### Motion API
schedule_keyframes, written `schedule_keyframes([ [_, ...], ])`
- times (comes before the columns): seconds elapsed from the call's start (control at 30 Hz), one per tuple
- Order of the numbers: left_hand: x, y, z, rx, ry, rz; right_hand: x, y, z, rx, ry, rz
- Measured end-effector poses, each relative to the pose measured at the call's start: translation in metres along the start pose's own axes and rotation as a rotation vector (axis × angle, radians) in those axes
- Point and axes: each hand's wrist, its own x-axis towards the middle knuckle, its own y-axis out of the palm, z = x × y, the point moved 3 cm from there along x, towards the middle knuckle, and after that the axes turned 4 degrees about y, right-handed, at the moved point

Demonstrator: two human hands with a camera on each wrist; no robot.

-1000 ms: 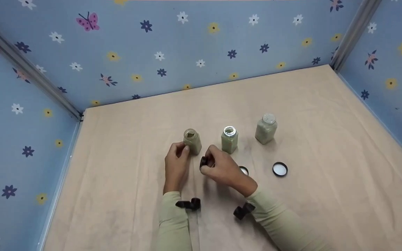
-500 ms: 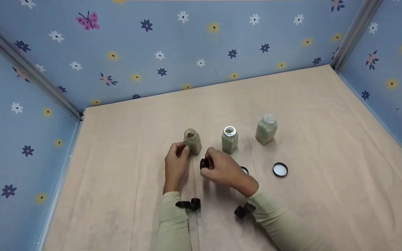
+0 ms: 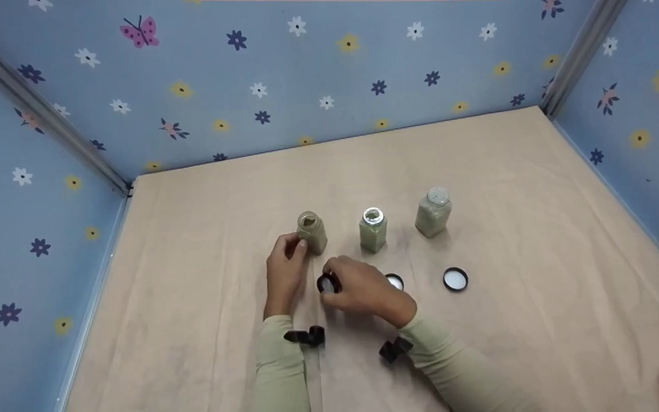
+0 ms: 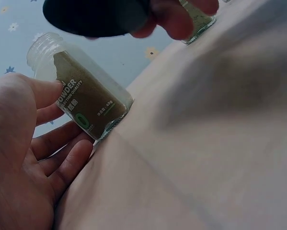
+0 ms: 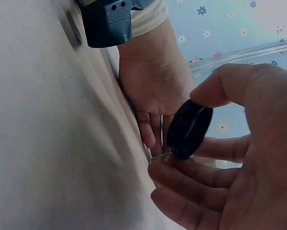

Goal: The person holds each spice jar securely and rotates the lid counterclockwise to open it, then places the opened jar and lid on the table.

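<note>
A glass spice jar (image 3: pixel 314 237) of brownish-green powder stands upright and uncapped on the cloth. My left hand (image 3: pixel 284 274) grips its side, thumb on the label in the left wrist view, where "POWDER" is legible on the jar (image 4: pixel 93 98). In front of that jar, my right hand (image 3: pixel 364 286) pinches a black screw cap (image 3: pixel 328 284) by its edge, its inner side turned upward. The right wrist view shows the cap (image 5: pixel 189 129) tilted between thumb and fingers.
A second jar (image 3: pixel 373 234) with a silvery rim stands right of the first; a third jar (image 3: pixel 433 217) with a dotted top is farther right. Two black caps lie white side up: one cap (image 3: pixel 455 279) at right, another cap (image 3: pixel 396 281) partly behind my right wrist. Flowered panels (image 3: pixel 329 68) border the table.
My right hand has lowered toward me with the black cap and turned it so its inner side shows. The left hand stays on the first jar.
</note>
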Motion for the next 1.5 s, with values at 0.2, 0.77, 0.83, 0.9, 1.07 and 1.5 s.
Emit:
schedule_keyframes([
  [0.2,-0.002,0.001,0.001,0.017,-0.024,0.018,-0.003,0.005,0.002,-0.083,-0.022,0.026],
  [0.77,-0.002,0.002,0.003,0.039,-0.028,0.001,-0.009,0.009,0.001,-0.164,-0.069,0.086],
  [0.83,-0.002,0.003,0.003,0.041,-0.030,0.002,-0.009,0.009,0.001,-0.166,-0.071,0.089],
  [0.9,-0.001,0.002,0.002,0.042,-0.030,0.004,-0.008,0.008,0.002,-0.174,-0.077,0.088],
  [1.07,0.003,0.001,-0.002,0.045,-0.016,-0.009,-0.005,0.006,0.004,-0.207,-0.114,0.062],
  [1.5,0.002,0.003,0.001,0.065,-0.035,-0.003,-0.008,0.012,0.002,-0.249,-0.130,0.034],
])
